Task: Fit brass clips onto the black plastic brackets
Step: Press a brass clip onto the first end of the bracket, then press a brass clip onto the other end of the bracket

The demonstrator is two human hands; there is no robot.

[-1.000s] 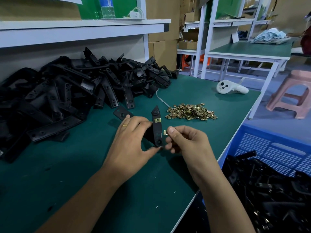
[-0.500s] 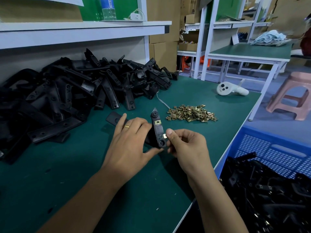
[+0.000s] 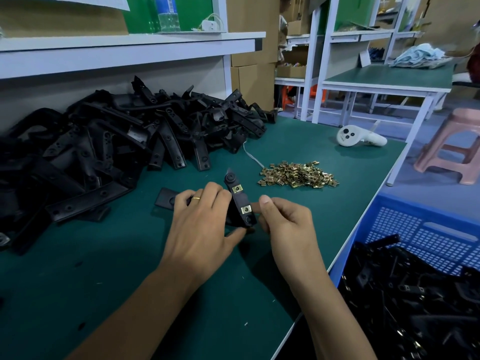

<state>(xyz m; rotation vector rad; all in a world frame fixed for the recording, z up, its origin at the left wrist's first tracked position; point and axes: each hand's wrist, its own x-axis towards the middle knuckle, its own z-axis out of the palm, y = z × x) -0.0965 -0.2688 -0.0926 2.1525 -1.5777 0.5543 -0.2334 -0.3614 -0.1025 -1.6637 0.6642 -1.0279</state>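
At frame centre my left hand (image 3: 200, 224) grips the bracket (image 3: 239, 203), stiff and light, by its edges. Two clips (image 3: 246, 209) sit on it. My right hand (image 3: 285, 224) pinches its lower end; the clips are tiny and springy.

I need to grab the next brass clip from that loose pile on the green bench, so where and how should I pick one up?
Probably take a small square brass clip at the near-left edge of the pile of brass clips, coming from above and the near side with a thumb-and-finger grip across its flat faces. Pieces there lie apart on the green bench top; the middle is heaped and interlocked.
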